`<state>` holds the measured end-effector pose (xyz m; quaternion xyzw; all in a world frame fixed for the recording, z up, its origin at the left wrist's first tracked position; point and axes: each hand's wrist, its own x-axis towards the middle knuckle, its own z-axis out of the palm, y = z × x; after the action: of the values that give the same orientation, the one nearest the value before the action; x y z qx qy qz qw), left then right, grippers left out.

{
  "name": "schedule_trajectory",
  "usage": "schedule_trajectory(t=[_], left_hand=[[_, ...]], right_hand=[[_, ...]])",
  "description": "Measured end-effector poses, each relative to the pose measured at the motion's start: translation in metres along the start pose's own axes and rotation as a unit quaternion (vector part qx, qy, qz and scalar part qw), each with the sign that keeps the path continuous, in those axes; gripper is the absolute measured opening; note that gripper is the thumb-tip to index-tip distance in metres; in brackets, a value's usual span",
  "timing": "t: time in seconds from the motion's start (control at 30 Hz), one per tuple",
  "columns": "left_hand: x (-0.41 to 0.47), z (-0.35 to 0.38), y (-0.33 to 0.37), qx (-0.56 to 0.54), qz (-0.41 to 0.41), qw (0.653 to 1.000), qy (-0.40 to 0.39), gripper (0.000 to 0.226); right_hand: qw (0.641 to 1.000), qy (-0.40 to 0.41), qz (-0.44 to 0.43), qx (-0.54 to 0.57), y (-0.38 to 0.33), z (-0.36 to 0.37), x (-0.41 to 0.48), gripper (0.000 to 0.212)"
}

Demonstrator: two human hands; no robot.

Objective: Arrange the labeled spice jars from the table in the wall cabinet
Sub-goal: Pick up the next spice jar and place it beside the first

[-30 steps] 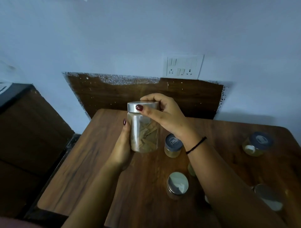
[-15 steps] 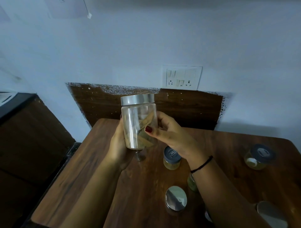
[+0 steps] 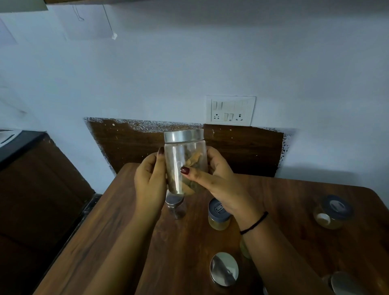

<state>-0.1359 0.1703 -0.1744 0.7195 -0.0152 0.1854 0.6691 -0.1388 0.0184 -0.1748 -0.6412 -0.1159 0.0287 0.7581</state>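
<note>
A clear glass jar (image 3: 179, 164) with a silver lid and dried brown leaves inside is held upright above the wooden table (image 3: 117, 242). My left hand (image 3: 149, 183) grips its left side. Its right side and front are wrapped by my right hand (image 3: 219, 185). Below the jar a small silver-capped jar (image 3: 175, 207) stands on the table. Nearby are a dark-lidded jar (image 3: 217, 214) of pale spice, a silver-lidded jar (image 3: 224, 268), another dark-lidded jar (image 3: 333, 211) at the right and a silver lid (image 3: 345, 283) at the bottom right. The dark underside of the wall cabinet (image 3: 84, 1) shows at the top edge.
A switch and socket plate (image 3: 230, 110) is on the pale wall above a dark wooden backboard (image 3: 242, 147). A dark wooden unit (image 3: 31, 189) stands left of the table. A pale sheet (image 3: 88, 23) hangs on the wall at the upper left.
My right hand left the lid and moved down onto the jar's body. Both hands have raised the jar, and my view has tilted upward toward the wall.
</note>
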Motion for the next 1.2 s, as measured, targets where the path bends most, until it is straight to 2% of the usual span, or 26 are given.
schedule_trajectory(t=[0.3, 0.47, 0.6, 0.77, 0.93, 1.03, 1.2], left_hand=[[-0.02, 0.018, 0.007, -0.036, -0.023, 0.995, -0.088, 0.043], [-0.027, 0.021, 0.005, -0.038, -0.038, 0.995, -0.083, 0.039], [-0.028, 0.025, 0.007, -0.046, -0.034, 0.994, -0.091, 0.037], [-0.032, 0.033, 0.012, -0.057, -0.016, 0.995, -0.084, 0.047], [-0.034, 0.037, 0.015, -0.065, -0.009, 0.995, -0.074, 0.042], [-0.033, 0.039, 0.017, -0.054, -0.015, 0.996, -0.068, 0.034], [-0.037, 0.044, 0.018, -0.057, -0.031, 0.995, -0.073, 0.039]], right_hand=[[0.999, 0.048, -0.018, -0.001, -0.004, -0.005, -0.004, 0.054], [0.996, 0.06, -0.022, -0.058, 0.003, -0.009, -0.007, 0.066], [0.997, 0.054, -0.024, -0.051, 0.003, -0.015, -0.01, 0.069], [0.997, 0.041, -0.025, -0.055, -0.003, -0.022, -0.012, 0.063], [0.998, 0.014, -0.011, -0.068, -0.007, -0.03, -0.017, 0.072], [0.996, -0.008, 0.006, -0.085, -0.006, -0.035, -0.021, 0.066], [0.996, -0.023, 0.01, -0.086, -0.011, -0.044, -0.027, 0.058]])
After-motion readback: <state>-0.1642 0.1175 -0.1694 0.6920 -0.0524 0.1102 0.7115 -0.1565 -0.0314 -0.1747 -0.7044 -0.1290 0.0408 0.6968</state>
